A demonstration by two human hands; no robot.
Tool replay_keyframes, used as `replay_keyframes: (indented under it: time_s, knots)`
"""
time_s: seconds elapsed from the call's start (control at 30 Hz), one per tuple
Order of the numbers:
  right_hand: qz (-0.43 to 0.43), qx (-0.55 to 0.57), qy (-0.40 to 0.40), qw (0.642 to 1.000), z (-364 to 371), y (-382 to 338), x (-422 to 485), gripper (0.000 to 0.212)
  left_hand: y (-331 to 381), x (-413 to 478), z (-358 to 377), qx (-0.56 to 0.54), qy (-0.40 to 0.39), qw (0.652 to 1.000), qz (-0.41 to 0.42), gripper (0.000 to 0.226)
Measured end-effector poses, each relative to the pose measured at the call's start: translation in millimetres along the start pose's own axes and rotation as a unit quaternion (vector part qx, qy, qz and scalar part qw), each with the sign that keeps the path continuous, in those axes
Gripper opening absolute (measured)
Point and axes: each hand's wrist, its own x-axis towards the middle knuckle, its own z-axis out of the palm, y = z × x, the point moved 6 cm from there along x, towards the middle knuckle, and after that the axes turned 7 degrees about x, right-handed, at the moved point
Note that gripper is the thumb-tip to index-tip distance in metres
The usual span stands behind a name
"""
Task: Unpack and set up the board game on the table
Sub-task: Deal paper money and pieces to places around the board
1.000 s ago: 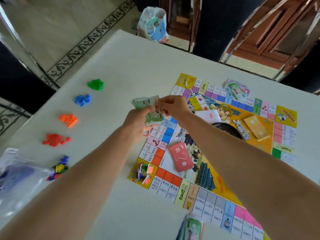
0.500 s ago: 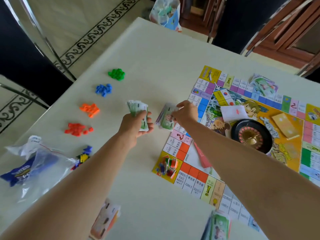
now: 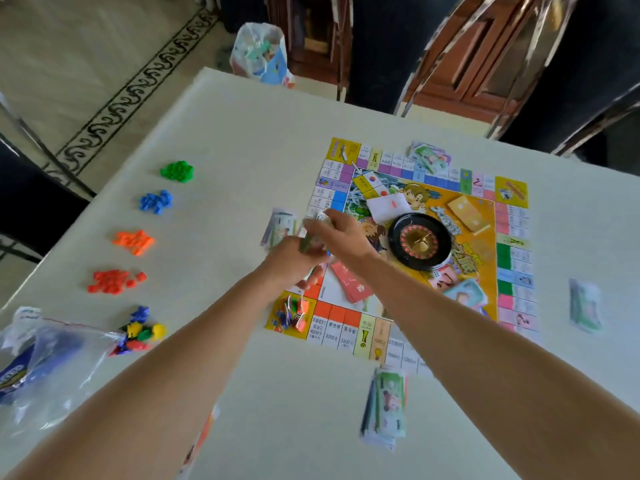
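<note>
Bright soft daylight, motion blur, wide-angle edge distortion.

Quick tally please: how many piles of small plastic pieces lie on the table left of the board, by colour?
Green pile: 1
Blue pile: 1
Orange pile: 1
Red pile: 1
Mixed-colour pile: 1
Total: 5

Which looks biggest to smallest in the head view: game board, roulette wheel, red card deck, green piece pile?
1. game board
2. roulette wheel
3. red card deck, partly hidden under the right forearm
4. green piece pile, smallest as seen; it lies farther away, so real size is unsure.
</note>
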Motion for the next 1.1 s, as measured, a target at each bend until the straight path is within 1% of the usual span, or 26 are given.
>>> replay_keyframes:
  time_s: [0.07,0.17,0.23,0.27,0.3,0.33,0.4,0.5,0.57,0.63,0.7,0.77,0.8,0.87,0.93,1.0,1.1]
  knots:
    - [0.002,0.021,0.041,0.999,-25.3,5.3,-20.8,0.025,6.3,-8.5,18.5,0.013,0.005,1.0,0.009,0.014]
    - [0.019,0.043,0.079,0.996,-54.6,19.4,-52.2,0.022,9.7,-21.0,45.4,0.02,0.039,0.999,0.015,0.017]
    - [0.032,0.053,0.081,0.995,-66.7,28.1,-77.0,0.031,10.9,-31.3,67.2,0.032,0.059,0.997,0.022,0.018]
    - [0.034,0.059,0.068,0.995,-68.4,31.1,-88.4,0.036,10.9,-35.3,76.8,0.037,0.065,0.997,0.025,0.018]
    - [0.031,0.068,0.057,0.996,-72.1,36.5,-103.2,0.037,10.3,-41.5,90.6,0.044,0.067,0.996,0.03,0.018]
    - [0.027,0.08,0.05,0.995,-74.0,39.7,-116.0,0.031,8.5,-45.9,100.6,0.049,0.068,0.996,0.033,0.02]
    - [0.037,0.071,0.039,0.996,-82.0,54.9,-141.8,0.016,1.9,-61.1,125.7,0.049,0.059,0.997,0.03,0.024]
    - [0.07,0.033,0.039,0.996,-92.9,83.7,-169.8,0.02,-12.6,-85.7,162.7,0.05,0.011,0.998,0.02,0.02]
    - [0.073,0.027,0.069,0.995,-100.8,97.6,-188.4,0.018,-23.2,-101.7,182.8,0.042,-0.003,0.999,0.008,0.014]
    - [0.074,0.046,0.091,0.992,-103.6,110.4,-208.5,0.02,-33.5,-116.3,195.4,0.03,0.011,0.999,-0.015,0.014]
    - [0.078,0.056,0.079,0.992,-100.9,119.4,-226.2,0.025,-40.3,-127.0,201.8,0.04,0.04,0.998,-0.028,0.017]
    - [0.079,0.051,0.075,0.993,-100.2,128.4,-237.9,0.024,-42.9,-136.7,206.3,0.038,0.067,0.997,-0.024,0.015]
    - [0.078,0.054,0.09,0.991,-102.7,133.9,-243.5,0.021,-42.5,-142.7,211.1,0.024,0.07,0.997,-0.018,0.013]
    - [0.078,0.08,0.13,0.985,-109.8,141.2,-250.7,0.016,-40.3,-151.0,222.2,-0.015,0.06,0.998,-0.002,0.015]
    - [0.084,0.091,0.151,0.981,-117.1,149.6,-258.1,0.012,-36.8,-160.1,237.4,-0.031,0.033,0.999,0.013,0.016]
    - [0.092,0.087,0.161,0.979,-123.6,155.0,-264.5,0.013,-36.5,-163.7,247.4,-0.002,0.025,1.0,0.018,0.017]
    - [0.112,0.074,0.161,0.978,-133.7,161.3,-274.8,0.02,-34.2,-165.5,257.4,0.139,0.03,0.989,0.046,0.019]
